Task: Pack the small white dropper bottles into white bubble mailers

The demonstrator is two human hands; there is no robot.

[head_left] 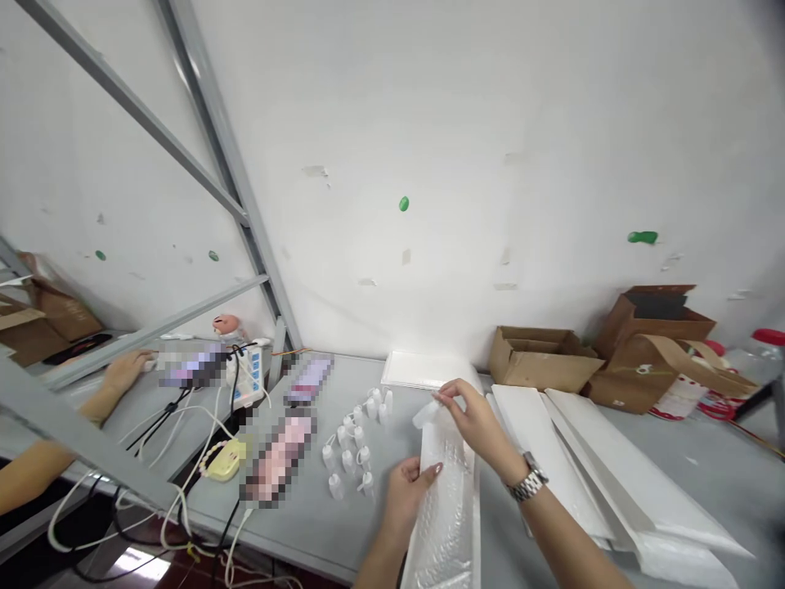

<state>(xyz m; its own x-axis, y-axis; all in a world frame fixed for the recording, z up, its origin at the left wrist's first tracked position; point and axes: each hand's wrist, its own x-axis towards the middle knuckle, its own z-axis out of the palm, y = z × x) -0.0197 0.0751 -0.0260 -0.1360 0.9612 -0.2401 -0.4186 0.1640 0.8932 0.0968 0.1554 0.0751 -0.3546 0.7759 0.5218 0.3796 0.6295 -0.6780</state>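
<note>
Upright in front of me is a white bubble mailer point(447, 515), its bubbled side facing me. My left hand point(405, 491) grips its left edge, thumb on the front and fingers curled. Higher up, the fingers of my right hand point(475, 421) pinch a translucent strip or flap point(426, 415) at the mailer's top; whether it is attached cannot be made out. A metal-banded watch point(528, 478) is on my right wrist. To the left of the mailer, several small white capped bottles point(347, 460) stand grouped on the grey table point(294, 536).
White mailers point(570, 466) lie stacked at right, more white sheets point(423, 368) by the wall. Behind are an open cardboard box point(545, 368) and brown bags point(638, 376). Blurred phones point(279, 458), cables, a power strip point(248, 376) and a co-worker's hand point(126, 372) are left, past a metal post point(239, 180).
</note>
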